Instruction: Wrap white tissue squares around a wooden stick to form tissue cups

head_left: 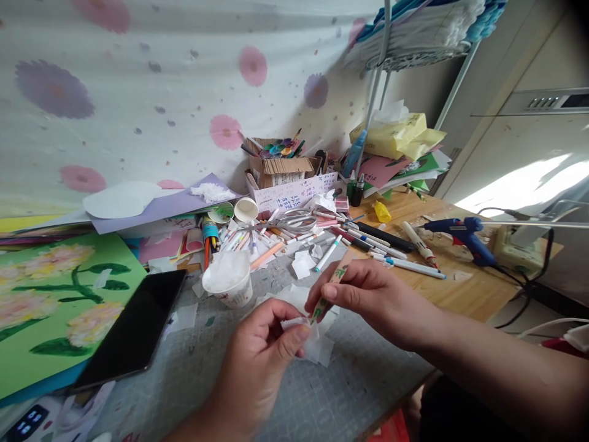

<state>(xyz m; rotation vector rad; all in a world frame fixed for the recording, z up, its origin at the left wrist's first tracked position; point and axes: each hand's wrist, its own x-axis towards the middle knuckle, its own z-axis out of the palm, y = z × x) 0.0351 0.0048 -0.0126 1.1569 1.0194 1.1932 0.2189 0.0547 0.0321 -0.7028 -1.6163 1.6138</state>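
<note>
My left hand (257,350) pinches a small piece of thin white paper (294,321) between thumb and fingers, above the grey cutting mat (193,380). In my right hand (377,298) is a flat wooden craft stick (339,274) with green smears. Its lower end touches or nearly touches the paper at my left fingertips. Beneath both hands lie loose thin white paper pieces (321,351). A paper cup (227,279) stuffed with white paper stands just beyond my left hand.
A black tablet (138,325) overlaps a green flower picture (69,276) on the left. Markers (271,245), scissors (294,221) and a cardboard box (280,169) crowd the back. To the right sit a blue glue gun (464,233) with its cable and a power strip (519,245).
</note>
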